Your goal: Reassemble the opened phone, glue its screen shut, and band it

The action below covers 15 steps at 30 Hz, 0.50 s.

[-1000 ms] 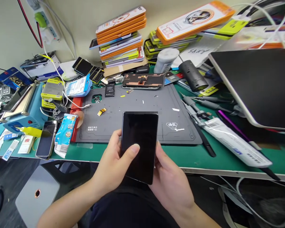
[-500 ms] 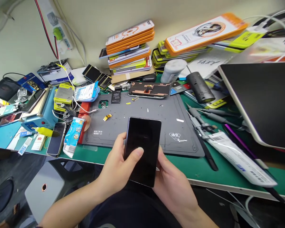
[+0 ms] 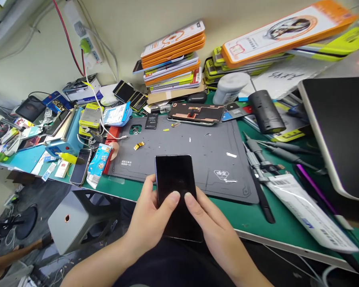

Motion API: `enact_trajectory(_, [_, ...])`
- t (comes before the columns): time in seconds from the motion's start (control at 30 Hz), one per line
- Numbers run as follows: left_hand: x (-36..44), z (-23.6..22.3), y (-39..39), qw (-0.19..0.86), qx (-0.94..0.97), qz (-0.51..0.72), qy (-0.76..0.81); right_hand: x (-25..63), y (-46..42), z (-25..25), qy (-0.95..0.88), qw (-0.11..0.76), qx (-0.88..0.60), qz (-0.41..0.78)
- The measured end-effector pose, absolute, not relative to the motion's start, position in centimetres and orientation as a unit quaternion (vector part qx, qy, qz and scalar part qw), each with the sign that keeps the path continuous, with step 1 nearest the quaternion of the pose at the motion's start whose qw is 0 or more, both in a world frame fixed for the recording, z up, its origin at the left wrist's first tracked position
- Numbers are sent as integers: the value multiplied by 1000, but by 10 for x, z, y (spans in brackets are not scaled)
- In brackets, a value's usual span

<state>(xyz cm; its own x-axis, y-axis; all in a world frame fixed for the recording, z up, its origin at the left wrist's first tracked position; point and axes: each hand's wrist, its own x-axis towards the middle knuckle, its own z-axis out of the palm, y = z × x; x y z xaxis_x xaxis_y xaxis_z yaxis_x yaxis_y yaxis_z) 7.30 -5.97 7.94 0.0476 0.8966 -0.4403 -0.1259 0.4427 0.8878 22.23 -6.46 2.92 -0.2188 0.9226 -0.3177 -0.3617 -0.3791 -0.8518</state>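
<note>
A black smartphone with a dark screen is held in front of me, over the bench's near edge. My left hand grips its left side, thumb on the glass. On the right side, my right hand also grips it, with that thumb pressed on the screen close to the other. The fingers behind the phone are hidden. Beyond it lies a grey work mat bearing a small black battery, an orange flex cable and, at the back edge, a phone screen part showing its inner side.
Stacked orange and yellow boxes stand by the wall. Tweezers, a white tube and a dark flat panel lie right. Leftward are a blue machine, a second phone and a blue packet. A grey stool stands below.
My right thumb has come from the phone's edge onto its screen. The left hand keeps its grip. The camera view has turned, so the bench's far left now shows more.
</note>
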Motion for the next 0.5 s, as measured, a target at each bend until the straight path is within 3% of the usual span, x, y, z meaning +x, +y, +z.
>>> enact_trajectory(0.5, [60,97,-83,583,352,438,587,200,-74,49,-355,416,-442,711])
